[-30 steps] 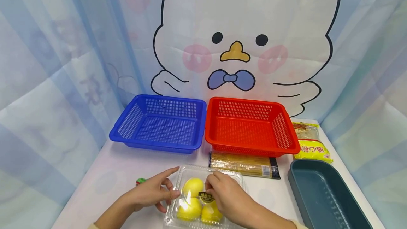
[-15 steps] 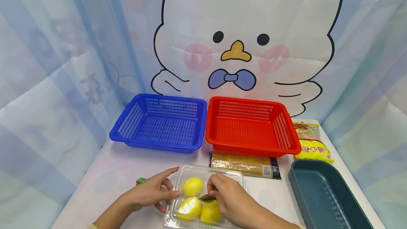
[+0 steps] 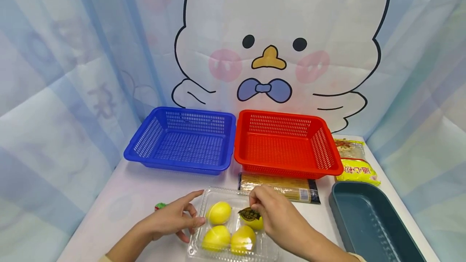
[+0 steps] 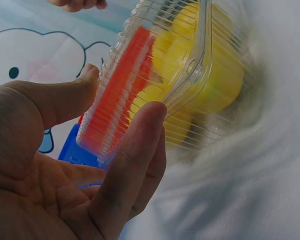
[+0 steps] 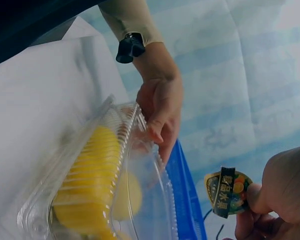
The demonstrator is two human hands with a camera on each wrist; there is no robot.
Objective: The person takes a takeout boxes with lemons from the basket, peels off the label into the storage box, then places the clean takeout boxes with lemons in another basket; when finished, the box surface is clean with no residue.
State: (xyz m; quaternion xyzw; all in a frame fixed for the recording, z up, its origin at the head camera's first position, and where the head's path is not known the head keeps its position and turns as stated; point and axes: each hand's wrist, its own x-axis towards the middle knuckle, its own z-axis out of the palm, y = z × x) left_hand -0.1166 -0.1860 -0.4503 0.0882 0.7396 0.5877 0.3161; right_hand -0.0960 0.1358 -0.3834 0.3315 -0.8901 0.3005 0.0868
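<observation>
A clear plastic clamshell box (image 3: pixel 193 250) holding several lemons (image 3: pixel 216 237) sits on the white table. My left hand (image 3: pixel 174 218) holds the box by its left side; the left wrist view shows its thumb on the lid edge and a fingertip (image 4: pixel 152 112) at the rim. Between thumb and fingers, my right hand (image 3: pixel 282 219) pinches a black and gold oval fruit sticker (image 5: pixel 226 192). In the right wrist view the sticker hangs apart from the lid (image 5: pixel 145 200), with its printed face showing.
Behind the box lies a flat pack of dried noodles (image 3: pixel 271 185), partly under the red basket (image 3: pixel 287 169). A blue basket (image 3: pixel 180 167) stands left. At right are a dark teal tray (image 3: pixel 367 213) and yellow food packets (image 3: pixel 358 172). Beyond my left hand is a small green-red object (image 3: pixel 160 206).
My right hand has moved right and away from me, lifting the sticker from its earlier place over the lid's middle. Another lemon now shows. My left hand has stayed put.
</observation>
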